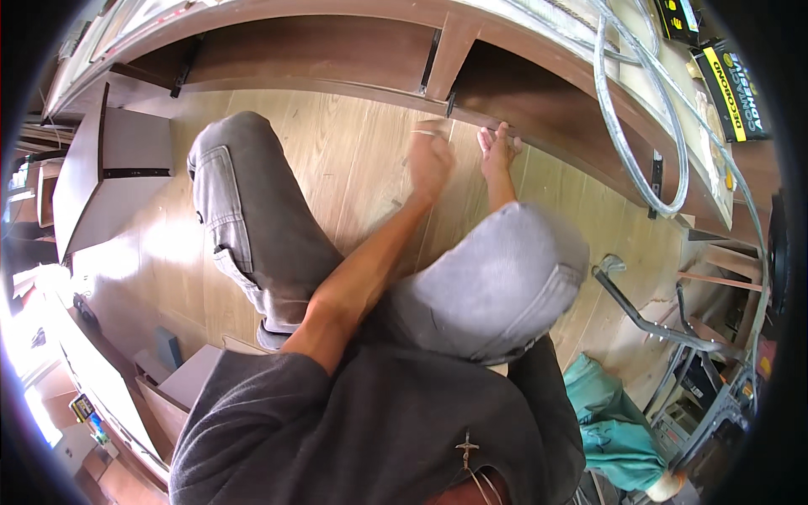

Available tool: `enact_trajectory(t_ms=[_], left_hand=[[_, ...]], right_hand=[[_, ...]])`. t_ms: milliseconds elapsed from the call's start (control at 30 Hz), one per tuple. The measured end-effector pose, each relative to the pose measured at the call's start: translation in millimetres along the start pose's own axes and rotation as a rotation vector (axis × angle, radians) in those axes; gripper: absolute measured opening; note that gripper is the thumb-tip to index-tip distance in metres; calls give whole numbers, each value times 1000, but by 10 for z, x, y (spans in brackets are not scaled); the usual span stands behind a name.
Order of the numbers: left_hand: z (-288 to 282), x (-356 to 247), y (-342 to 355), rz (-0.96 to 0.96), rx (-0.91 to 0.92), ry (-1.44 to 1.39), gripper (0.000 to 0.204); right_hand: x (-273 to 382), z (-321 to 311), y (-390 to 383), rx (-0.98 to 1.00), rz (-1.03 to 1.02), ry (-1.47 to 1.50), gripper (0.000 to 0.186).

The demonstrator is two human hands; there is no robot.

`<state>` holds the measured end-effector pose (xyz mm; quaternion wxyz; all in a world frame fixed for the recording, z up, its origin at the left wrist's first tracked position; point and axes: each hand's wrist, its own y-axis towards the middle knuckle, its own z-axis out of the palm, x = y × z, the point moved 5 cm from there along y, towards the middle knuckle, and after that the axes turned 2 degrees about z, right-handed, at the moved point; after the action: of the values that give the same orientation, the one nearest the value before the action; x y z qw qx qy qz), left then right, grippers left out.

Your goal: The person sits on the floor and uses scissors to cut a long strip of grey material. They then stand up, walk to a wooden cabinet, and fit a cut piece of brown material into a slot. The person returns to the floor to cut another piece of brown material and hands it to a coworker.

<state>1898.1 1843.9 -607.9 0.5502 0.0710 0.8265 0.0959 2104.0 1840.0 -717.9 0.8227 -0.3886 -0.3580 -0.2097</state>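
Left grip (432,162): blurred, cannot tell closure. Right grip (498,151): fingers apart, beside smooth brown rail (576,166); wood-grained floor (358,151) below.

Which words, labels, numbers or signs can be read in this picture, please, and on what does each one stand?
Black package with yellow band, upper right: large lettering is legible, but I won't copy printed wording.
Black-and-yellow package, top right: marks too small to read.
Small yellow-and-black package, lower left: too small to read.
Black item, lower right: pale mark, too small to read.
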Motion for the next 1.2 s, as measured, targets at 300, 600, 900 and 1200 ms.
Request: enact_trajectory(t_ms=[300, 600, 900, 1200], left_hand=[[117, 992, 730, -845, -128, -980, 60], [179, 1035, 808, -842, -270, -945, 53], [56, 1046, 891, -859, -273, -873, 41], [74, 1065, 977, -830, -234, -664, 29]], right_hand=[[81, 109, -85, 3, -39, -5, 98], [113, 39, -74, 56, -10, -109, 95], [88, 194, -169, 60, 43, -82, 96], [140, 167, -119, 34, 57, -58, 98]])
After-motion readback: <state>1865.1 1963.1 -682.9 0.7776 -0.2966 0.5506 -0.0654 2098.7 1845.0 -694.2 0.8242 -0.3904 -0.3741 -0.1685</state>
